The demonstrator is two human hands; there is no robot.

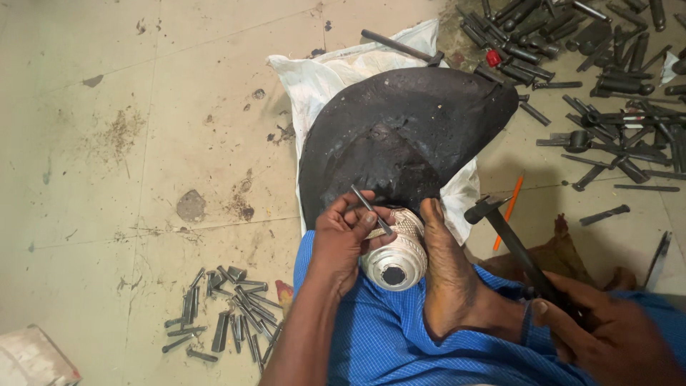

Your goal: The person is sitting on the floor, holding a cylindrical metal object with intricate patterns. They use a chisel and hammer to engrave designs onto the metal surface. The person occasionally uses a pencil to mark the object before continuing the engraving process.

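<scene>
My left hand [343, 239] pinches a thin dark steel punch [371, 210], its tip set on the embossed silver-coloured metal vessel [396, 254] that sits at centre, braced by my bare foot [446, 275] at three o'clock of it. My right hand [607, 332] is closed round the handle of a dark iron hammer [511, 239], head raised. I judge this as mid-chasing; the strike needs the punch steady. At twelve o'clock lies a black domed pitch block [407, 129], possibly tar-coated. Loose steel punches [229, 314] lie at eight o'clock.
</scene>
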